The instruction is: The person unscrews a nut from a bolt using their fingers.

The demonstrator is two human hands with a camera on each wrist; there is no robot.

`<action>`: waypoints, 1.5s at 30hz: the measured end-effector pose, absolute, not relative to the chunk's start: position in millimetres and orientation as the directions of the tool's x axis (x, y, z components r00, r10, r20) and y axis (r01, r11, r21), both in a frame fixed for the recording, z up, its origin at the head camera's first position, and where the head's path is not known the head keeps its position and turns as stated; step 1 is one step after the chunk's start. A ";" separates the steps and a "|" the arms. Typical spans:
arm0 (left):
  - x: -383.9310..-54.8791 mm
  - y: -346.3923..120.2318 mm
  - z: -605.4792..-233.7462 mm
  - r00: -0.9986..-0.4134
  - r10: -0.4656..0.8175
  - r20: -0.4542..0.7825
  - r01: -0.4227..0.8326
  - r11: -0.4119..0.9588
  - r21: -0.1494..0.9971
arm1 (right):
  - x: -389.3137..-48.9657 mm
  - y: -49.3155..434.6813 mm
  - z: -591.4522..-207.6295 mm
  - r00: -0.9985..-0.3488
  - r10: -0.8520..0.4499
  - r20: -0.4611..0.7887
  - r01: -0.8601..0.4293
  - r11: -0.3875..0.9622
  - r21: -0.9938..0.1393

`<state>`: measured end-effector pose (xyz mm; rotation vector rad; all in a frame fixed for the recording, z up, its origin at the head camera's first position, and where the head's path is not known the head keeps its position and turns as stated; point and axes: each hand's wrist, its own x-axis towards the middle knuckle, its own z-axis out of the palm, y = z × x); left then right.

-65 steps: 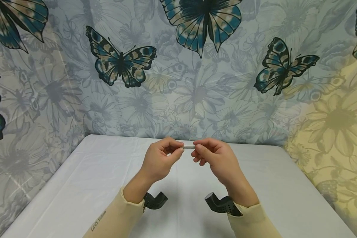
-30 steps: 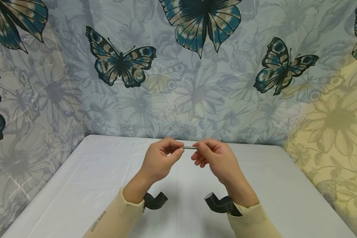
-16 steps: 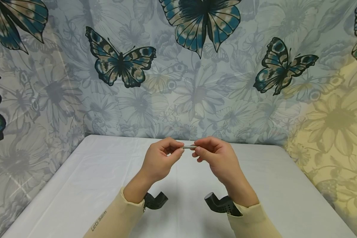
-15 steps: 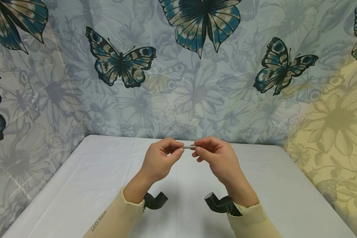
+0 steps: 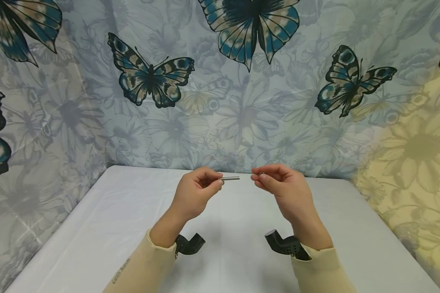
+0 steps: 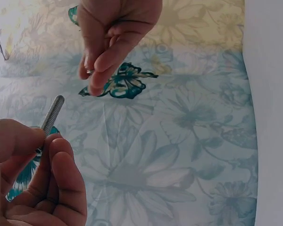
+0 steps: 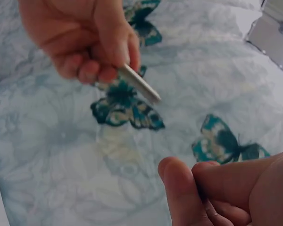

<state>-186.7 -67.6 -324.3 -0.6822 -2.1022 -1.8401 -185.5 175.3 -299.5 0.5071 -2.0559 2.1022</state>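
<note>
My left hand (image 5: 192,194) pinches one end of a silver threaded bolt (image 5: 231,178) between thumb and forefinger, above the table. The bolt's thread (image 6: 52,115) shows clearly in the left wrist view; its gripped end is mostly covered by the fingers. To the right, my right hand (image 5: 291,195) is apart from the bolt's free end. Between its thumb and fingertips it pinches a small shiny metal piece (image 6: 89,72), mostly hidden, too small to tell its kind. In the right wrist view the bolt (image 7: 140,84) is blurred and points toward the right hand's fingertips.
A table (image 5: 132,219) with a white cloth lies under both hands. Behind it hangs a floral backdrop (image 5: 242,118) with printed butterflies. Each wrist carries a black camera mount (image 5: 190,245) below the hand.
My right hand has moved right and slightly up, off the bolt's free end, with the small metal piece in its fingertips. The left hand still holds the bolt, having shifted slightly left.
</note>
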 end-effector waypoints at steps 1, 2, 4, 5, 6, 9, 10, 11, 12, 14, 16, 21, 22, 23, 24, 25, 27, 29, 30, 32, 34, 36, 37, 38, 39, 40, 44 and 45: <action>-187.9 -68.9 -325.0 -0.865 0.168 0.474 0.492 0.089 0.866 | -187.2 181.4 -299.5 -0.943 -0.105 0.316 -0.310 -0.064 -0.948; -188.6 -70.4 -325.6 -0.875 0.161 0.456 0.473 0.091 0.876 | -189.0 187.8 -299.4 -0.956 -0.089 0.280 -0.274 -0.076 -0.959; -190.8 -73.6 -328.0 -0.897 0.149 0.416 0.432 0.098 0.897 | -192.6 201.4 -300.5 -0.974 -0.065 0.216 -0.210 -0.092 -0.973; -192.4 -75.5 -330.1 -0.907 0.143 0.397 0.412 0.100 0.905 | -194.2 208.4 -301.0 -0.981 -0.054 0.186 -0.180 -0.097 -0.979; -194.1 -77.6 -332.7 -0.917 0.135 0.376 0.390 0.101 0.915 | -195.9 215.5 -301.7 -0.986 -0.047 0.158 -0.152 -0.102 -0.983; -199.2 -84.9 -341.0 -0.945 0.108 0.309 0.320 0.105 0.942 | -201.9 234.7 -306.9 -0.994 -0.039 0.099 -0.096 -0.093 -0.991; -201.6 -87.5 -345.0 -0.954 0.098 0.284 0.294 0.104 0.950 | -203.7 240.4 -309.4 -0.996 -0.041 0.082 -0.079 -0.085 -0.993; -204.1 -90.0 -349.1 -0.962 0.088 0.260 0.268 0.106 0.957 | -205.4 245.6 -312.6 -0.997 -0.046 0.064 -0.061 -0.074 -0.995; -206.4 -92.2 -353.0 -0.969 0.080 0.233 0.240 0.100 0.966 | -207.3 250.3 -316.7 -0.997 -0.055 0.050 -0.047 -0.062 -0.997; -211.6 -95.6 -361.3 -0.982 0.067 0.177 0.182 0.085 0.980 | -211.0 258.2 -326.4 -0.997 -0.078 0.019 -0.017 -0.025 -1.000; -217.6 -97.7 -370.8 -0.991 0.052 0.123 0.126 0.067 0.990 | -215.6 264.3 -338.6 -0.994 -0.107 -0.013 0.015 -0.016 -1.000; -233.8 -99.2 -396.5 -0.999 0.040 -0.010 -0.009 0.032 0.999 | -227.5 269.7 -372.9 -0.983 -0.149 -0.106 0.112 -0.032 -0.993; -236.5 -99.1 -401.6 -0.998 0.048 -0.037 -0.036 0.026 0.999 | -229.6 269.3 -379.3 -0.981 -0.151 -0.126 0.133 -0.037 -0.990; -238.9 -99.0 -406.6 -0.996 0.062 -0.068 -0.067 0.027 0.997 | -231.4 268.6 -385.4 -0.978 -0.149 -0.146 0.154 -0.045 -0.987; -240.7 -98.7 -411.1 -0.992 0.082 -0.095 -0.093 0.027 0.995 | -233.1 267.7 -391.0 -0.975 -0.147 -0.169 0.178 -0.050 -0.983; -242.2 -98.3 -415.6 -0.987 0.103 -0.120 -0.118 0.029 0.993 | -234.8 266.7 -396.2 -0.971 -0.145 -0.190 0.199 -0.053 -0.978; -244.5 -97.2 -424.4 -0.973 0.147 -0.177 -0.173 0.039 0.984 | -237.6 264.3 -405.6 -0.963 -0.138 -0.233 0.242 -0.051 -0.969; -245.9 -95.5 -432.1 -0.957 0.180 -0.226 -0.218 0.067 0.974 | -239.3 261.4 -413.7 -0.955 -0.127 -0.269 0.276 -0.038 -0.960; -246.2 -94.5 -435.1 -0.951 0.186 -0.245 -0.234 0.082 0.969 | -240.0 259.6 -417.4 -0.951 -0.120 -0.284 0.289 -0.032 -0.957; -246.3 -91.8 -438.6 -0.944 0.178 -0.277 -0.259 0.117 0.959 | -240.9 256.1 -423.5 -0.945 -0.109 -0.307 0.310 -0.010 -0.951; -245.6 -88.6 -438.7 -0.944 0.162 -0.287 -0.263 0.154 0.952 | -241.3 252.2 -428.5 -0.941 -0.100 -0.322 0.322 0.014 -0.947; -245.0 -85.5 -437.0 -0.946 0.147 -0.290 -0.262 0.185 0.947 | -241.4 248.3 -432.6 -0.939 -0.084 -0.332 0.330 0.036 -0.943; -244.7 -84.2 -436.0 -0.946 0.143 -0.292 -0.263 0.196 0.945 | -241.0 246.4 -434.2 -0.938 -0.074 -0.338 0.335 0.047 -0.941; -244.4 -83.0 -434.9 -0.945 0.142 -0.295 -0.263 0.206 0.942 | -240.7 244.7 -435.8 -0.938 -0.065 -0.341 0.338 0.054 -0.939; -244.2 -82.0 -434.3 -0.945 0.143 -0.293 -0.260 0.215 0.941 | -240.4 243.1 -437.5 -0.938 -0.055 -0.341 0.338 0.058 -0.939; -244.1 -81.3 -433.8 -0.944 0.143 -0.298 -0.264 0.220 0.939 | -239.9 241.7 -438.9 -0.939 -0.049 -0.341 0.338 0.065 -0.939; -244.9 -82.2 -433.5 -0.936 0.147 -0.319 -0.279 0.238 0.930 | -236.7 237.4 -441.7 -0.943 -0.043 -0.331 0.326 0.087 -0.941; -245.1 -82.9 -433.4 -0.934 0.150 -0.324 -0.284 0.240 0.928 | -235.9 236.8 -442.1 -0.944 -0.044 -0.327 0.322 0.094 -0.942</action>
